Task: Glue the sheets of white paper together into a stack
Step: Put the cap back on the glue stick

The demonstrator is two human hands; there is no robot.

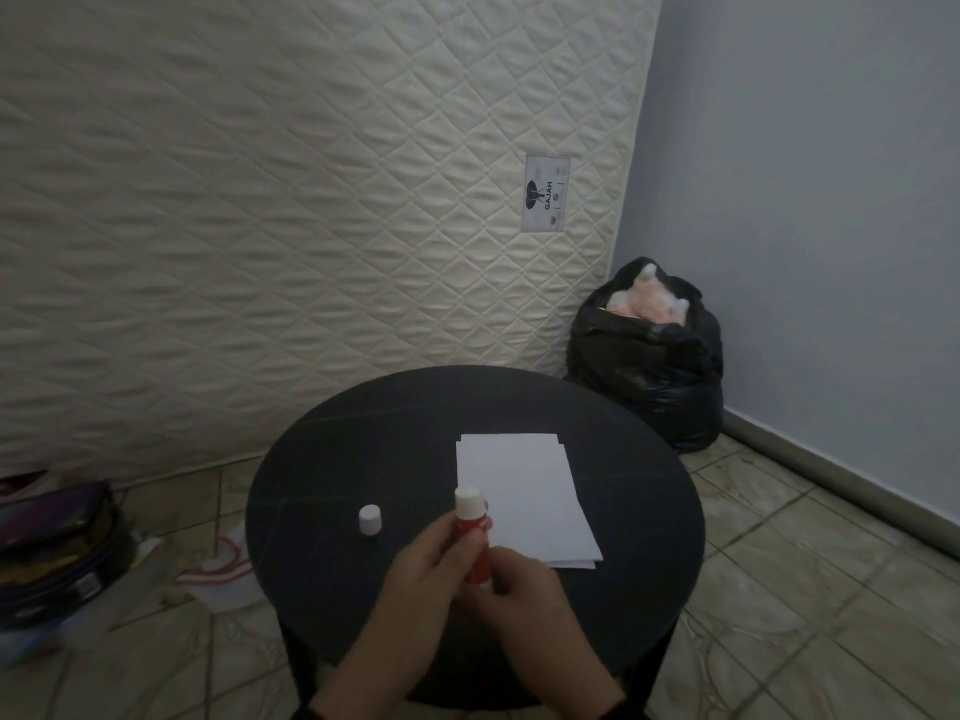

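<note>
Low in the centre of the frame, the left hand (423,566) and the right hand (524,579) are both gripping a red glue stick (471,532), each grip closed around its lower body while the white uncapped tip is pointing up. Its white cap (370,519) is standing on the round black table (332,459) just left of the stick. The sheets of white paper (524,491) are lying loosely stacked right of centre on the table, their near-left corner sitting behind the stick.
</note>
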